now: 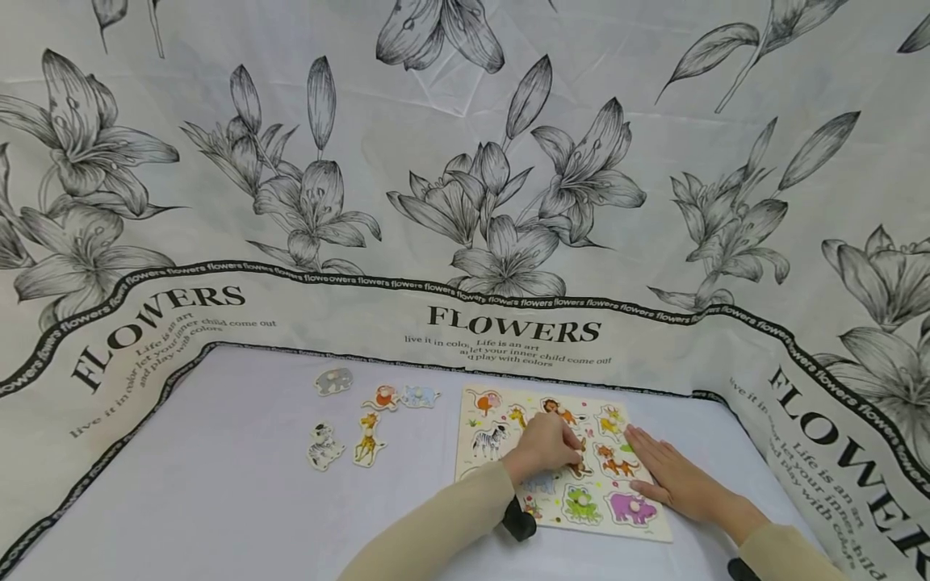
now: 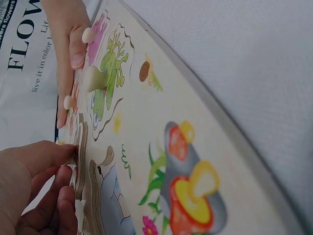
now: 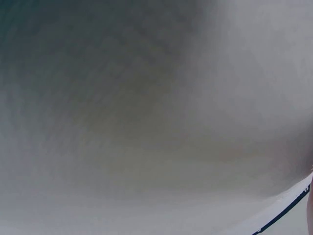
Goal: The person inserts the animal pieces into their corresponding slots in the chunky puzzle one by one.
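Observation:
A wooden peg puzzle board (image 1: 567,523) with animal pictures lies on the white cloth. My left hand (image 1: 545,445) reaches over its middle, pinching a brown animal puzzle piece (image 1: 581,465) at its slot. The fingers hide most of that piece; in the left wrist view, the thumb and fingertips (image 2: 63,155) meet beside a cut-out slot. My right hand (image 1: 676,478) rests along the board's right edge, fingers stretched out. Near it are a purple hippo piece (image 1: 632,509), an orange fox-like piece (image 1: 616,461) and a green frog piece (image 1: 581,505), all in the board.
Left of the board lie loose pieces: a grey elephant (image 1: 333,382), a zebra (image 1: 324,446), a giraffe (image 1: 369,440), a red-orange piece (image 1: 383,397) and a light blue piece (image 1: 421,395). A flower-printed cloth (image 1: 508,331) rises behind. Blurred grey fills most of the right wrist view.

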A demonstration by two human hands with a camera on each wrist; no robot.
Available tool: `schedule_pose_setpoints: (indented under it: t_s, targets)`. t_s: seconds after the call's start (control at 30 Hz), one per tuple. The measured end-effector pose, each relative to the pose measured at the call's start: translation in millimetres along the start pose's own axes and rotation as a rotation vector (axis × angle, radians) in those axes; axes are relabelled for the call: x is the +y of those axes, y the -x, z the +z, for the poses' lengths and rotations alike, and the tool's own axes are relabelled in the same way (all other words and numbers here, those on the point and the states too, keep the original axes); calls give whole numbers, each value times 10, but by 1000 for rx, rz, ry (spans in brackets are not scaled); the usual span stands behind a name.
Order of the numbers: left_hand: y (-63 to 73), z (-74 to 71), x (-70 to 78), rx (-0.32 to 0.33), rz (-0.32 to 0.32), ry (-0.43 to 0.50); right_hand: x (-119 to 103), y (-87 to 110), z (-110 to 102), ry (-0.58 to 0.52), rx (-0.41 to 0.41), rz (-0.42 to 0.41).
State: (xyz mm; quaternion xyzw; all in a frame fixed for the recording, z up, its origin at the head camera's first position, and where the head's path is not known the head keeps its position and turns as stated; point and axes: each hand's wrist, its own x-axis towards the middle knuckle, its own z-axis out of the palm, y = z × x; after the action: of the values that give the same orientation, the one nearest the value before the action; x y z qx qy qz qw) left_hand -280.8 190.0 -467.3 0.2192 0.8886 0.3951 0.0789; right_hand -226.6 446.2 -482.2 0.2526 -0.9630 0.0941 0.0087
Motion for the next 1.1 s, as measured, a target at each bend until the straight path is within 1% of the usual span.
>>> schedule_pose_setpoints:
  t_s: [0.33,0.43,0.57,0.77,0.93,1.1]
  targets:
    - [35,-20,1,22,17,-45,1,8,22,12,6,-9]
    - [38,-32,-8,28,13,-31,-3,1,17,20,3,-10]
    - [38,-48,-6,26,15,-7,-8,-4,0,4,-10,7]
    - [18,-34,13,25,23,-28,-2,7,-22,-3,-17,27]
    - [17,-6,27,20,3,-35,5,13,-8,3,-16,19]
    - [27,-11,37,30,-10,-56,3,7,6,9,-2,0]
